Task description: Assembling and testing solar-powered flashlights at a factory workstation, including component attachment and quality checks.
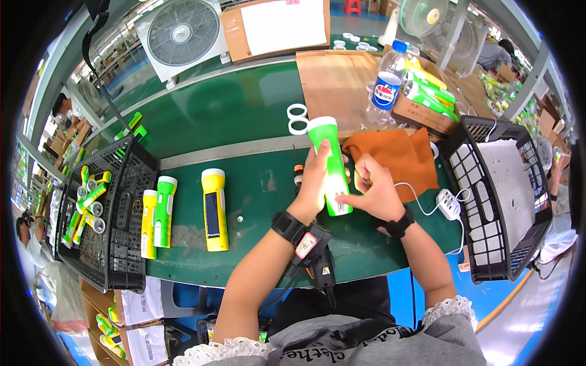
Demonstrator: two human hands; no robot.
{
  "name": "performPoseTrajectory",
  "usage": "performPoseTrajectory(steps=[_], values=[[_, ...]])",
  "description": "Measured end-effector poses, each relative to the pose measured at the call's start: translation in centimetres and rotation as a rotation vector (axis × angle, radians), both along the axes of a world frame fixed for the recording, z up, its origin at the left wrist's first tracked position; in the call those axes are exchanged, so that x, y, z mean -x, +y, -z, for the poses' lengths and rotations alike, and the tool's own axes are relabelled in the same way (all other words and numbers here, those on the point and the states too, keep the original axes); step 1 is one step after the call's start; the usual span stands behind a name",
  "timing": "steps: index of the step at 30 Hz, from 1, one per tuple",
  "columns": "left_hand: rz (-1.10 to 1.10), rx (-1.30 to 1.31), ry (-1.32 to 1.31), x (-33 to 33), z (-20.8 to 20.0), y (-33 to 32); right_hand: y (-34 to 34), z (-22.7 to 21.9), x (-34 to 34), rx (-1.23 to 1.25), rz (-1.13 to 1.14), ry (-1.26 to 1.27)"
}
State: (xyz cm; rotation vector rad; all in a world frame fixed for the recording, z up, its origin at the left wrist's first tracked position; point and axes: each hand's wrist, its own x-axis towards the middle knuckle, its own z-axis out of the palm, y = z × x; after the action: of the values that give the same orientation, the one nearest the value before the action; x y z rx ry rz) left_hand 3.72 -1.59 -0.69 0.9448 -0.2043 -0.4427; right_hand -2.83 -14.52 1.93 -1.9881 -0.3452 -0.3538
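Upright in front of me is a green flashlight with a white head at its far end. My left hand is wrapped round its body, and a bright glow shows beside that palm. My right hand has curled fingers, with the thumb against the flashlight's lower end. On the table to the left lie a yellow flashlight with a dark panel, a green one and another yellow one. A black-handled power tool hangs at the table's front edge below my left wrist.
A black crate with small flashlights beyond it stands left; another black crate stands right. An orange cloth, a plastic bottle, a carton of flashlights, white rings and a white power strip surround the work spot.
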Motion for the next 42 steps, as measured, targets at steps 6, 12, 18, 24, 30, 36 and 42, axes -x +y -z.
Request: performPoseTrajectory(steps=[6, 12, 18, 24, 30, 36, 42], values=[[0.027, -0.074, -0.018, 0.3, -0.6, -0.7, -1.6, 2.0, -2.3, -0.01, -0.027, 0.127], [0.054, -0.057, 0.014, 0.4, -0.9, -0.1, -5.2, 2.9, -3.8, 0.422, 0.38, 0.234], [0.084, -0.082, 0.01, 0.5, -1.1, -0.3, -6.6, 3.9, -4.3, 0.441, 0.33, 0.181], [0.1, -0.157, -0.123, 0.1, 0.6, -0.3, -3.3, -0.1, -2.0, -0.153, 0.157, 0.024], [0.139, -0.423, -0.175, 1.3, -1.3, -0.6, -3.6, 0.8, -2.1, -0.034, 0.121, -0.176], [0.112, -0.508, -0.28, 0.6, 0.0, -0.4, -3.9, -0.2, -1.7, 0.254, 0.154, -0.202], [0.148, -0.481, -0.362, 0.5, -0.1, -0.4, -4.9, -0.1, -1.7, 0.382, 0.245, -0.153]])
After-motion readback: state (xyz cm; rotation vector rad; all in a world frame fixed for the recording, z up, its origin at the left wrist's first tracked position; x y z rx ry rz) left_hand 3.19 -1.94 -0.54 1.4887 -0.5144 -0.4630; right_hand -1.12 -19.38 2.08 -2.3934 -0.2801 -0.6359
